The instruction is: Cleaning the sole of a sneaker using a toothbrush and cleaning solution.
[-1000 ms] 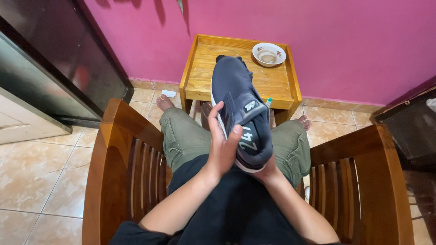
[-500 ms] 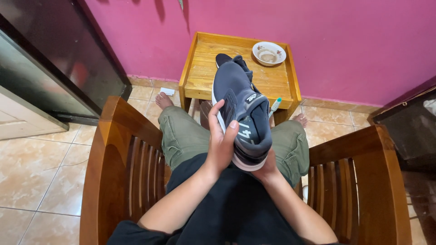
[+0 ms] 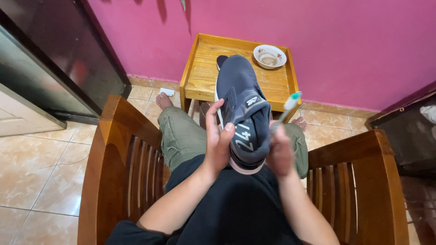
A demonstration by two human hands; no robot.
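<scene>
Dark grey sneaker [image 3: 243,118], toe pointed at the wooden table [image 3: 206,75], gripped along its side by the left hand [image 3: 218,140] above the lap. Toothbrush [image 3: 286,109] clasped in the right hand [image 3: 279,154], just beside the shoe's opening. White bowl [image 3: 270,56] near the table's far right corner, brownish residue inside.

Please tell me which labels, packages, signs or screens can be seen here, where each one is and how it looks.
Tongue label: small dark patch with a light mark, on the dark shoe held by the left hand.
Insole print: large white marking inside the shoe.
No packages, signs or screens are visible.
</scene>
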